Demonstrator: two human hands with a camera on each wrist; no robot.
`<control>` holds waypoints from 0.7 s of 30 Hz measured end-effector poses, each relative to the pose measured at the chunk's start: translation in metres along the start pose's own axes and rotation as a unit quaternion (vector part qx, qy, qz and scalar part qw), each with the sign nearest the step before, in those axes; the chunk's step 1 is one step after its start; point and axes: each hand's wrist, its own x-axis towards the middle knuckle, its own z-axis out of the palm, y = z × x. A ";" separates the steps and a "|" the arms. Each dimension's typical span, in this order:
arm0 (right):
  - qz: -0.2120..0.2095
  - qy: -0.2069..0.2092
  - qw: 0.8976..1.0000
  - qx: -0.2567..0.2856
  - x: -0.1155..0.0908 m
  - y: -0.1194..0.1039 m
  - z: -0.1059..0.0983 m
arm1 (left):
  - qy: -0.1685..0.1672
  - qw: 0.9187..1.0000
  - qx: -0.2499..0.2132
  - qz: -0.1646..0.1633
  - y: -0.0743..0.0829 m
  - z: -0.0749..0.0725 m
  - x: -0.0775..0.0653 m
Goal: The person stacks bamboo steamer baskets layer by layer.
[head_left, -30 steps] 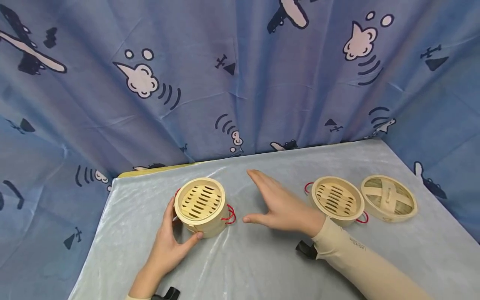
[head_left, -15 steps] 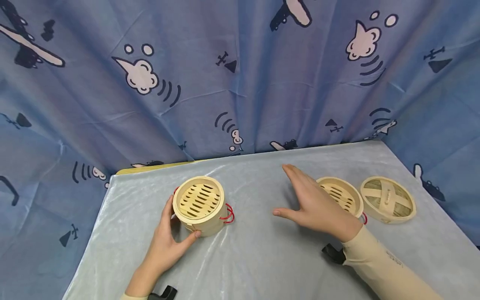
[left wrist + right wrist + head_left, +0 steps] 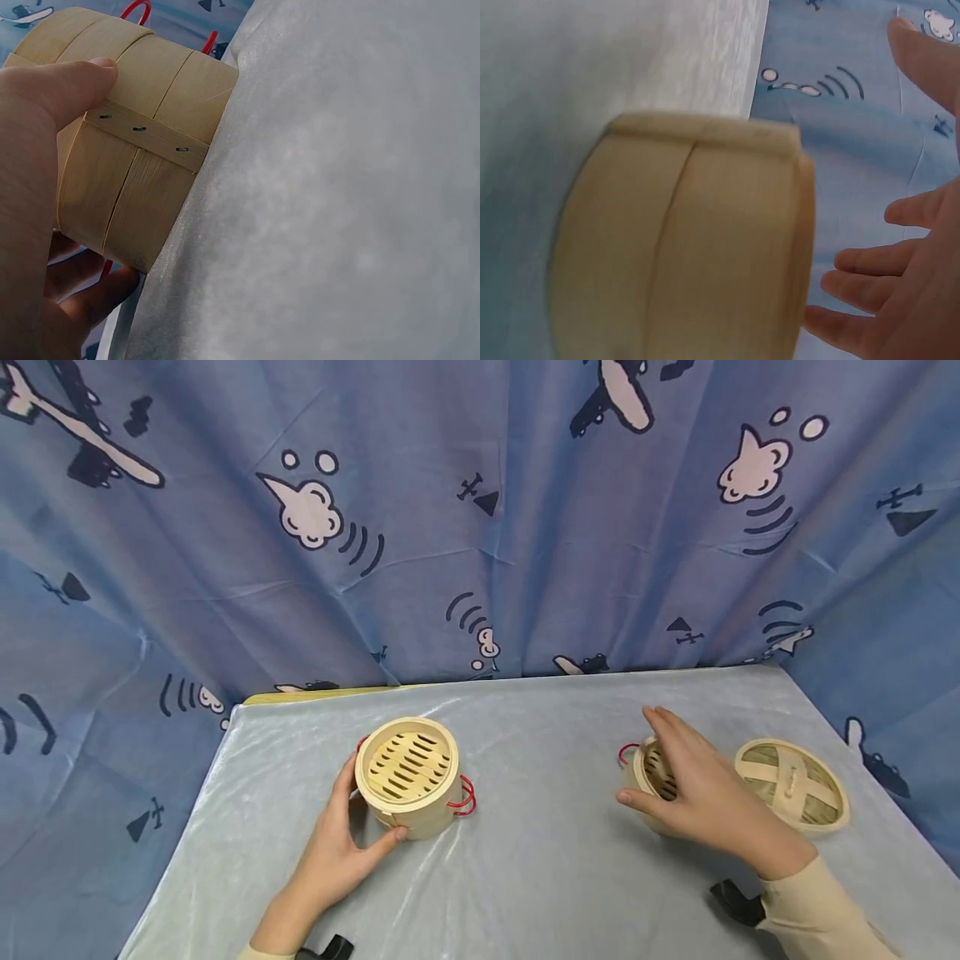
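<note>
A small round bamboo steamer point(image 3: 408, 767) with a slatted floor and red side handles stands at the left of the cloth-covered table. My left hand point(image 3: 330, 852) grips it from the left, thumb on the near side and fingers round the back. In the left wrist view, the thumb lies on the wooden wall of that bamboo steamer point(image 3: 161, 82). My right hand point(image 3: 708, 802), fingers spread, hovers over a second bamboo steamer point(image 3: 639, 777), covering much of it. The right wrist view shows this second bamboo steamer point(image 3: 682, 247) beside the extended fingers, with nothing held.
A woven bamboo lid point(image 3: 792, 787) with crossed bands lies at the far right, just beyond the right hand. Pale grey cloth point(image 3: 540, 860) covers the table. Behind its back edge hangs a blue curtain point(image 3: 420, 527) with airplane prints.
My right hand has moved rightward from beside the left steamer to above the second steamer. The left hand keeps its grip in place. The head view has shifted slightly.
</note>
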 end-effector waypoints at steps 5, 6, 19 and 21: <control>0.013 0.003 1.000 0.009 -0.013 0.012 -0.005 | -0.002 1.000 0.002 -0.001 0.001 0.000 0.001; 0.016 0.002 1.000 0.010 -0.015 0.014 -0.006 | -0.003 1.000 0.003 -0.001 0.001 -0.001 0.000; 0.057 -0.024 0.998 0.010 -0.034 0.034 -0.010 | -0.001 1.000 0.011 -0.005 0.002 -0.001 -0.001; 0.065 -0.029 0.997 0.012 -0.037 0.037 -0.010 | -0.001 1.000 0.012 -0.004 0.003 -0.001 0.000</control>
